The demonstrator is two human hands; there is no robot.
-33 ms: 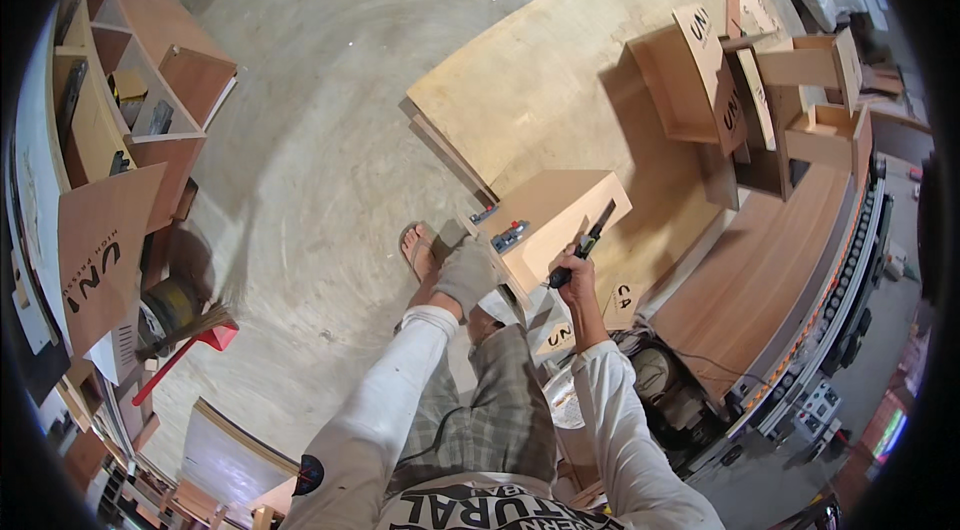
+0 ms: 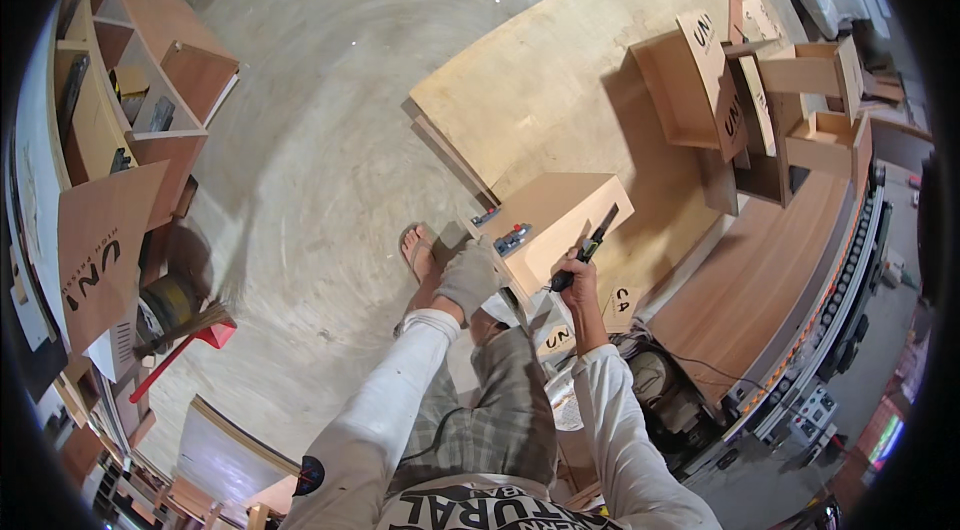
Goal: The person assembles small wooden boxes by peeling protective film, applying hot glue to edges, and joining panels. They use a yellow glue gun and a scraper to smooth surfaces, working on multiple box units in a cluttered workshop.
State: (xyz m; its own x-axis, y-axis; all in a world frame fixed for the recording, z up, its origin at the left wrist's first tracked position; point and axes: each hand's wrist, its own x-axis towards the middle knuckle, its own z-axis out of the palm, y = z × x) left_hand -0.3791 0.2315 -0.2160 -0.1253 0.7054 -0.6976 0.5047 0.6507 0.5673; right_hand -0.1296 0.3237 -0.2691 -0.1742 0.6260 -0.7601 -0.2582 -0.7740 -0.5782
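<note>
Left hand [image 2: 468, 275], gloved, rests flat and open on plywood box [image 2: 565, 215] edge. Right hand [image 2: 578, 270]: grip closed around black screwdriver [image 2: 590, 245], tip on box.

Bare concrete floor [image 2: 320, 130] left; stacked boxes [image 2: 760, 100] crowd right.

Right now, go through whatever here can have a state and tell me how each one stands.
Small plywood box: resting on the floor, top face up.
Black-handled tool: gripped, tip at the box's edge.
Right hand: closed on the tool.
Left hand: gloved, pressing on the box's corner.
Open wooden shelf unit: compartments open.
</note>
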